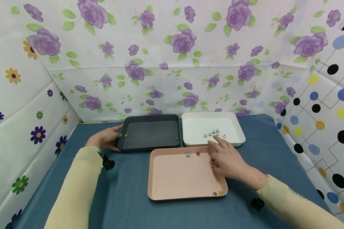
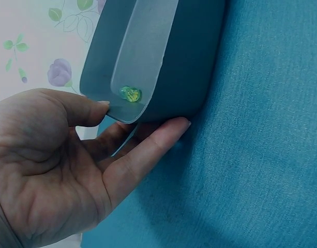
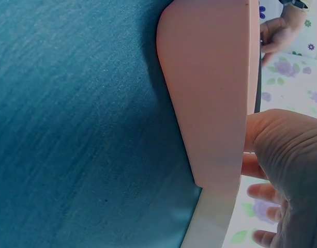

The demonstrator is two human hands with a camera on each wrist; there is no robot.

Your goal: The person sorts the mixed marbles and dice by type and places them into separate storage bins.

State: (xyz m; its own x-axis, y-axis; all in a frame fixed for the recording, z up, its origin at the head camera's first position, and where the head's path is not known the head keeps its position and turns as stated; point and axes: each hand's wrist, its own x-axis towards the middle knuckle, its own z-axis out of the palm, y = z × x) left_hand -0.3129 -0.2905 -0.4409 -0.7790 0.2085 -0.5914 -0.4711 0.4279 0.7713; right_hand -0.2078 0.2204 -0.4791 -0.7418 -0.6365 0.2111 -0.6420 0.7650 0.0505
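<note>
My left hand (image 1: 107,138) grips the left end of the dark grey tray (image 1: 150,127), thumb at the rim and fingers against the outside wall. Small shiny green beads (image 2: 131,93) lie in that tray's near corner in the left wrist view. Over the right side of the pink tray (image 1: 175,178), my right hand (image 1: 226,160) pinches a white die (image 1: 211,165) between thumb and index finger, the other fingers spread toward the white tray (image 1: 195,122). In the right wrist view the pink wall hides those fingertips. Several white dice (image 1: 213,131) are scattered in the white tray.
Inside the pink tray, another white die (image 1: 188,154) and a grey bead (image 1: 198,154) lie near the far edge. A brown bead (image 1: 215,194) and a yellow-green bead (image 1: 220,192) sit in its near right corner. Floral cloth (image 1: 183,79) hangs behind the blue tablecloth (image 1: 123,190).
</note>
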